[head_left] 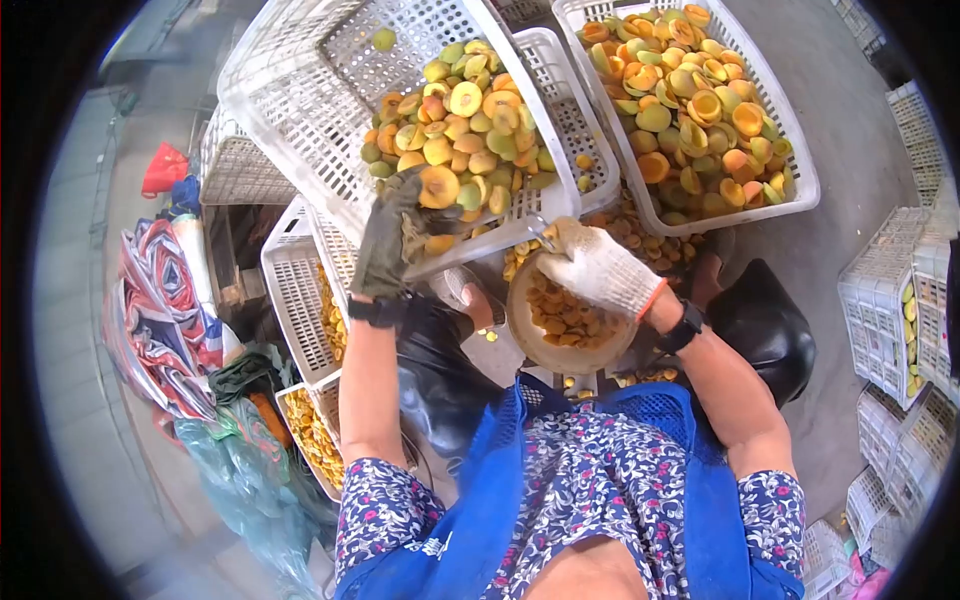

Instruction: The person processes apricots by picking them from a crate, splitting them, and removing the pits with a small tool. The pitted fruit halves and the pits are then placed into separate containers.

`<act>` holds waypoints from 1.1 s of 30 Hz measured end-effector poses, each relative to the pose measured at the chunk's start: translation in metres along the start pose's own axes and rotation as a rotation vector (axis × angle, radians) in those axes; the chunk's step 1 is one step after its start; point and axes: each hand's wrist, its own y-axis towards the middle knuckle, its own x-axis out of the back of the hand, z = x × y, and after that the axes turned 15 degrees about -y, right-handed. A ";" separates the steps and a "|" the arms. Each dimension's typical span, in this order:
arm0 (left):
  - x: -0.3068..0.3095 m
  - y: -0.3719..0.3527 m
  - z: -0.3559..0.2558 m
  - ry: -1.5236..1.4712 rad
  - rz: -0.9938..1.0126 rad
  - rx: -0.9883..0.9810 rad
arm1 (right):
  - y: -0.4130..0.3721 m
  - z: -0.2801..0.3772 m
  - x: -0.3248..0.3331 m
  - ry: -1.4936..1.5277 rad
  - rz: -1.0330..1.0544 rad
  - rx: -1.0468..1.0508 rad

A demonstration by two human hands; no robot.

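Observation:
My left hand (pixel 392 235), in a dark grey-green glove, reaches over the near edge of a tilted white crate (pixel 290 120). Its fingers are closed around a yellow-orange peach half (pixel 438 187), cut side up. Many more green and yellow peach halves (pixel 465 98) lie in that crate. My right hand (pixel 603 270), in a white knit glove, grips a small metal pitting tool (pixel 540 230) with a looped end, beside the crate's corner. Below this hand stands a round bowl (pixel 570 362) with brown-orange peach pits in it.
At the upper right, a white crate (pixel 808 188) holds hollowed peach halves. Crates (pixel 292 255) with yellow pieces stand to my left, near striped cloth (pixel 165 300) and plastic sheeting (pixel 240 480). Stacked crates (pixel 870 285) line the right side. Fruit bits lie on the floor.

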 end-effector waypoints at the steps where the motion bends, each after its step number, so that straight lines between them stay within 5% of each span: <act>1: -0.015 -0.007 0.009 -0.203 0.063 0.003 | 0.004 0.005 0.003 0.145 -0.055 -0.089; 6: -0.062 -0.030 0.053 -0.346 0.161 -0.046 | 0.002 0.006 -0.003 -0.094 -0.154 -0.058; 7: -0.072 -0.035 0.058 -0.064 0.136 -0.201 | -0.001 0.009 -0.004 -0.019 -0.129 -0.125; 8: -0.079 -0.034 0.064 -0.245 0.112 -0.153 | -0.003 0.012 -0.004 0.055 -0.109 -0.193; 10: -0.088 -0.033 0.075 -0.430 0.083 -0.106 | -0.007 0.012 -0.003 -0.285 -0.187 -0.126; 17: -0.092 -0.020 0.106 -0.497 0.068 -0.233 | -0.009 0.009 -0.014 -0.143 -0.179 -0.267; 23: -0.098 -0.017 0.118 -0.353 0.017 -0.327 | -0.011 0.009 -0.014 -0.322 -0.175 -0.198; 29: -0.094 -0.014 0.121 -0.236 0.035 -0.342 | -0.002 0.005 -0.007 0.148 -0.193 -0.303; 31: -0.089 -0.014 0.118 -0.205 0.070 -0.351 | 0.003 0.004 0.004 0.676 0.009 -0.596; 33: -0.085 -0.011 0.110 -0.359 0.179 -0.208 | 0.002 0.006 0.008 0.615 0.001 -0.588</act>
